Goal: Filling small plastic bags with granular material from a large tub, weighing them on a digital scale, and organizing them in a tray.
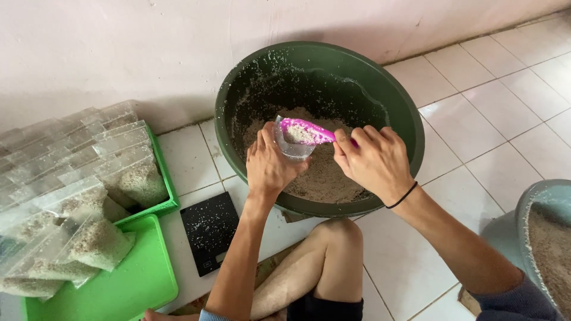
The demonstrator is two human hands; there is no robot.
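Two hands work above a large dark green basin (404, 119) that sits on the white tiled floor (499, 101) against the wall, its bottom covered with pale grain and its inner wall speckled with it. The left hand (269, 165) is curled around a small clear plastic bag (292, 144), holding its mouth open over the grain. The right hand (375, 160) pinches the handle of a pink scoop (306, 131), whose loaded bowl rests tipped at the mouth of the bag. Just beside the basin, near the left forearm, a black scale (209, 232) lies flat, dusted with stray grains. Further left, a green tray (134, 285) and a green crate (166, 190) hold many clear bags already filled with the same grain, stacked and overlapping. At the right edge a grey-blue tub (526, 208) also contains grain.
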